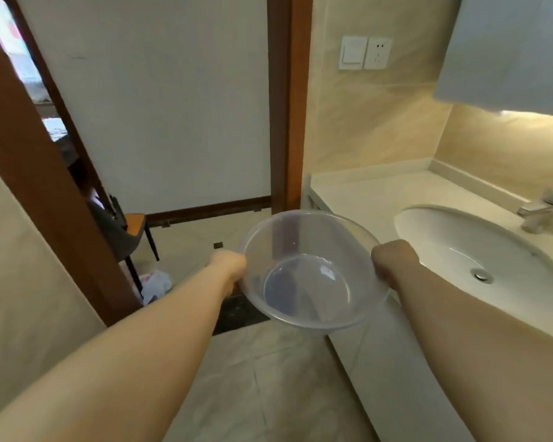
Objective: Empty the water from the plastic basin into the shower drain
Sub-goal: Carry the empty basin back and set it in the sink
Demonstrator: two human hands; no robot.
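Both hands grip the clear plastic basin [310,269] by its rim — left hand [229,266], right hand [393,260] — beside the sink [444,237]; no readable writing.

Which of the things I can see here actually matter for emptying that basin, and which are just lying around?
Part of the job:
clear plastic basin
left hand
right hand

Just lying about:
washbasin
tap
chair
plastic bag
wall switch and socket
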